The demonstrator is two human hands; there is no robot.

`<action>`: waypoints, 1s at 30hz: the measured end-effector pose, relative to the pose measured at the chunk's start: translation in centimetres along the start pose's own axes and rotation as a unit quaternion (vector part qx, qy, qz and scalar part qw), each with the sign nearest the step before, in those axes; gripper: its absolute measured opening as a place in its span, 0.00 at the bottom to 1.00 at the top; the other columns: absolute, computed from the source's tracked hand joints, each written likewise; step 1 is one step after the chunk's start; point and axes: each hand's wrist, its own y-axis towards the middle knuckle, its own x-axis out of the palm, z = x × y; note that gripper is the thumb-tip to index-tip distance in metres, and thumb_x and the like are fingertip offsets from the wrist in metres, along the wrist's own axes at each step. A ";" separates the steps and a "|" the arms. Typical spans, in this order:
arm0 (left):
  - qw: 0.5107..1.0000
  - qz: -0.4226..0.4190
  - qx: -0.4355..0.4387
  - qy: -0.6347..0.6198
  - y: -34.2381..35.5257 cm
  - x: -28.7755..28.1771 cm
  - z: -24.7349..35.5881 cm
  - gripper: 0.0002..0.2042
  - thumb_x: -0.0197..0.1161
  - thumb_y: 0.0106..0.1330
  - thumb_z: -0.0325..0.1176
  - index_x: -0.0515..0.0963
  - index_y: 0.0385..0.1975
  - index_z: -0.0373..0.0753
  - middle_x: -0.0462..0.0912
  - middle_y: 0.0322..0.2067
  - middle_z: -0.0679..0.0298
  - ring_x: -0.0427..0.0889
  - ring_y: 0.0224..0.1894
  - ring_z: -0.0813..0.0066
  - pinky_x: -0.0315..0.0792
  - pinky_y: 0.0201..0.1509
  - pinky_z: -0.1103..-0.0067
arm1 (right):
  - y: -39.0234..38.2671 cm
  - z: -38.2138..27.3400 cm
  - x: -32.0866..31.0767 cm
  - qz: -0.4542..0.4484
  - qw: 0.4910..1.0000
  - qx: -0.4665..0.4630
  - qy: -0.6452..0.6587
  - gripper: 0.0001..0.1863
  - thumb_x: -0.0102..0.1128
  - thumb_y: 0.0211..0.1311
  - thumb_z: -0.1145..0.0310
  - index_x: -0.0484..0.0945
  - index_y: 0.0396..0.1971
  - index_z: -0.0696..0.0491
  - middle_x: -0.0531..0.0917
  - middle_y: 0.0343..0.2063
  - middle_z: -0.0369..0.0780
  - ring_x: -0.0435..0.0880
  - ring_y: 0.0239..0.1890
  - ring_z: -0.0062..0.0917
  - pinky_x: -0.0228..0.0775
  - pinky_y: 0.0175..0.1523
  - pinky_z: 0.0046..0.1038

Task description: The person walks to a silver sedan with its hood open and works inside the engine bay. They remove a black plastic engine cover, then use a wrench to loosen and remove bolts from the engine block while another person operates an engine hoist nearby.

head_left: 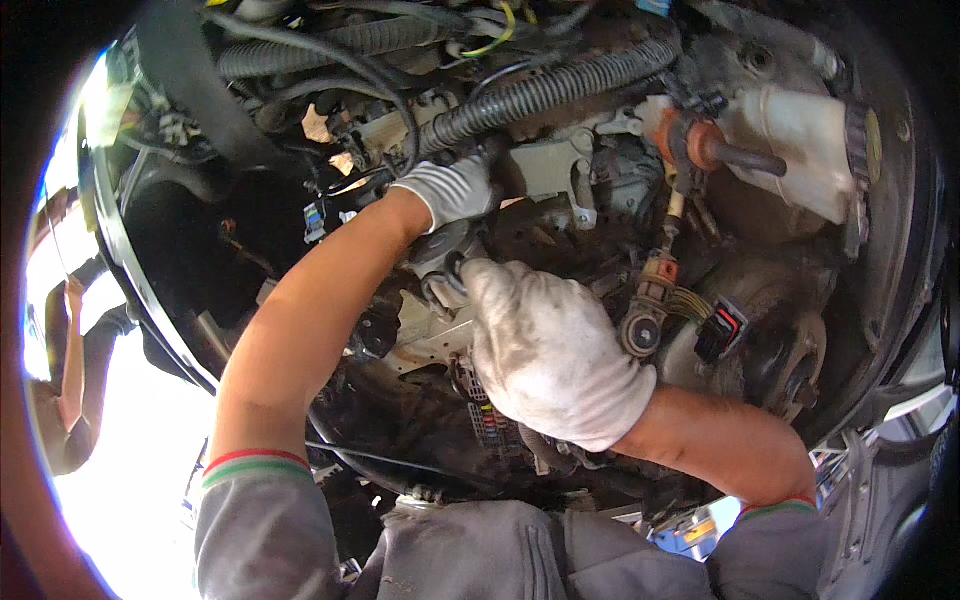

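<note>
Both my hands reach into a car's engine bay. My left hand (455,192), in a striped grey-white glove with dark fingers, is beside a black corrugated hose (550,90). Its fingertips merge with dark parts, so their grip does not show. Nearer to me, my right hand (555,350) wears a soiled white glove and is closed, back of the hand up. A small black curved piece (455,272) shows at its thumb side; what the fingers hold is hidden. Just left of it sits a grey metal part (440,250). A pale metal bracket (550,168) lies to the right of my left hand.
A whitish plastic reservoir (795,145) with a dark cap stands at far right, beside an orange-brown fitting (700,142). Below hang a linkage joint (642,330) and a loose black connector (722,330). Another person's arm (73,350) shows at far left.
</note>
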 end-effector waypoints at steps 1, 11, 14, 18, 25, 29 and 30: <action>0.989 0.050 -0.014 -0.136 -0.3 -0.3 0.3 0.16 0.47 0.77 0.35 0.78 0.50 0.31 0.82 0.44 0.44 0.81 0.47 0.49 0.74 0.60 0.61 | 0.0 0.1 0.0 -0.001 1.000 -0.008 0.012 0.23 0.62 0.53 0.79 0.71 0.51 0.67 0.75 0.26 0.46 0.77 0.26 0.39 0.70 0.32 0.39; 0.994 -0.023 -0.087 -0.068 -6.9 -4.0 1.6 0.31 0.56 0.67 0.49 0.70 0.67 0.40 0.78 0.58 0.41 0.77 0.60 0.41 0.70 0.66 0.58 | 0.1 0.3 -0.7 -0.048 0.999 -0.021 0.015 0.28 0.62 0.54 0.80 0.68 0.56 0.68 0.79 0.34 0.51 0.81 0.32 0.45 0.75 0.38 0.42; 0.991 -0.023 -0.117 -0.059 -7.7 -4.2 1.9 0.30 0.56 0.69 0.49 0.69 0.68 0.41 0.81 0.53 0.37 0.82 0.53 0.40 0.75 0.59 0.57 | 0.2 0.3 -0.7 -0.051 0.997 -0.026 0.043 0.28 0.63 0.53 0.80 0.68 0.56 0.69 0.79 0.33 0.51 0.81 0.31 0.44 0.75 0.37 0.43; 0.996 0.040 -0.074 0.041 -7.9 -3.9 1.6 0.33 0.58 0.63 0.50 0.70 0.68 0.42 0.80 0.56 0.38 0.76 0.61 0.41 0.66 0.70 0.59 | 0.2 0.3 -0.9 0.003 0.998 -0.061 0.029 0.28 0.63 0.50 0.81 0.70 0.54 0.69 0.79 0.29 0.49 0.81 0.27 0.44 0.75 0.34 0.42; 0.996 0.002 -0.063 0.056 -7.5 -2.2 0.1 0.33 0.57 0.68 0.49 0.66 0.69 0.35 0.73 0.63 0.37 0.72 0.66 0.40 0.64 0.72 0.59 | 0.0 0.1 -1.2 -0.003 0.998 -0.029 0.055 0.25 0.62 0.52 0.78 0.71 0.53 0.64 0.80 0.30 0.49 0.82 0.30 0.44 0.76 0.37 0.41; 0.995 0.092 -0.025 0.042 -8.1 -0.6 -0.6 0.28 0.57 0.67 0.46 0.71 0.65 0.38 0.77 0.60 0.42 0.77 0.60 0.42 0.69 0.67 0.58 | -0.3 0.0 -1.4 -0.021 0.999 0.005 0.041 0.26 0.63 0.52 0.76 0.71 0.53 0.63 0.80 0.31 0.49 0.83 0.31 0.44 0.76 0.38 0.42; 0.997 0.033 -0.073 -0.012 -8.2 -0.4 -0.8 0.29 0.57 0.68 0.48 0.70 0.66 0.39 0.76 0.61 0.41 0.75 0.62 0.41 0.68 0.68 0.58 | -0.3 0.2 -1.4 -0.005 0.998 -0.009 0.058 0.26 0.63 0.53 0.74 0.71 0.53 0.63 0.81 0.31 0.50 0.83 0.31 0.44 0.77 0.38 0.42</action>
